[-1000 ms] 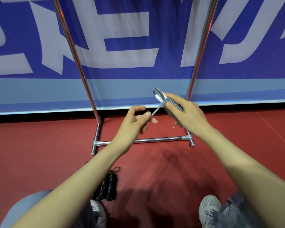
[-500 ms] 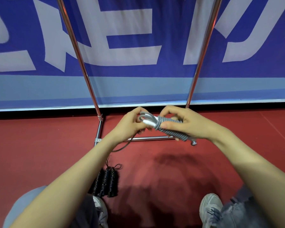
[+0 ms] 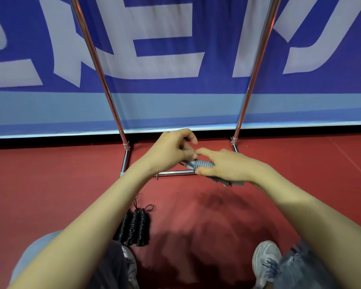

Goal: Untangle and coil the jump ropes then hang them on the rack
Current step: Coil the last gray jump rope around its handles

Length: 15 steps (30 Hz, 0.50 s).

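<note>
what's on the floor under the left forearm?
A black coiled jump rope lies on the red floor, thin loop at its far end. The forearm and trouser leg cover its left edge.

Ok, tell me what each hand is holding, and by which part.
Both hold the grey coiled jump rope. The right hand grips its wrapped middle. The left hand appears to pinch the end nearest it, though the exact contact is hidden.

Floor (image 3: 50,184) is deep red, banner (image 3: 175,28) blue with big pale lettering, rack (image 3: 96,59) shiny chrome, plus a grey rope (image 3: 202,164) and a black rope (image 3: 134,226).
</note>
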Each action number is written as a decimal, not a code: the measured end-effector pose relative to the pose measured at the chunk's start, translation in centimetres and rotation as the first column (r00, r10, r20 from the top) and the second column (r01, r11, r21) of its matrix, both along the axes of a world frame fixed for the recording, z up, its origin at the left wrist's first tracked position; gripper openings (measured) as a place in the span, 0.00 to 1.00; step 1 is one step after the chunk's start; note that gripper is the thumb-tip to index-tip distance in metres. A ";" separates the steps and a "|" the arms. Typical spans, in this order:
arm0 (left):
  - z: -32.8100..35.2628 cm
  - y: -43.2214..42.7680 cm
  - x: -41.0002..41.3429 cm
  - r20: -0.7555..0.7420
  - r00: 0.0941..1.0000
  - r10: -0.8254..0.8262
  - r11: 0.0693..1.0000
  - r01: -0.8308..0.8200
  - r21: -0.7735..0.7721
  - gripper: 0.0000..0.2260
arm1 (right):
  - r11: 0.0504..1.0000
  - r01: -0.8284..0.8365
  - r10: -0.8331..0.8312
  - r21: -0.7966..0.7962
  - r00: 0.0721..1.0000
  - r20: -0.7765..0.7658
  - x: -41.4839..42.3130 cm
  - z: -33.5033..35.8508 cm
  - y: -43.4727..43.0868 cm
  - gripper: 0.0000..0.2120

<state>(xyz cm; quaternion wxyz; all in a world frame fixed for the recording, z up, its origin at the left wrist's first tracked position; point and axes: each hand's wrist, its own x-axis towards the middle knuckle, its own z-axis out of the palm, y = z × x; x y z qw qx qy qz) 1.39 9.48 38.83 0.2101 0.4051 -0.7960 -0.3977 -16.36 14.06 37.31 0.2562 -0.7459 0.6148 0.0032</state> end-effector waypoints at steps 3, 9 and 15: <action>-0.3 0.8 -0.3 0.030 1.000 0.002 0.993 0.002 -0.117 0.10 | 0.997 0.064 -0.061 -0.031 0.996 0.066 -0.6 -0.6 -0.4 0.26; -1.2 1.8 -1.5 -0.277 0.949 0.154 0.962 -0.207 -0.175 0.12 | 0.919 0.303 -0.196 -0.252 0.906 0.375 -2.0 -0.3 -1.5 0.21; -1.3 2.0 -2.0 -0.534 0.798 0.280 0.951 -0.308 0.039 0.17 | 0.844 0.429 -0.288 -0.323 0.869 0.401 -1.9 0.3 -1.3 0.12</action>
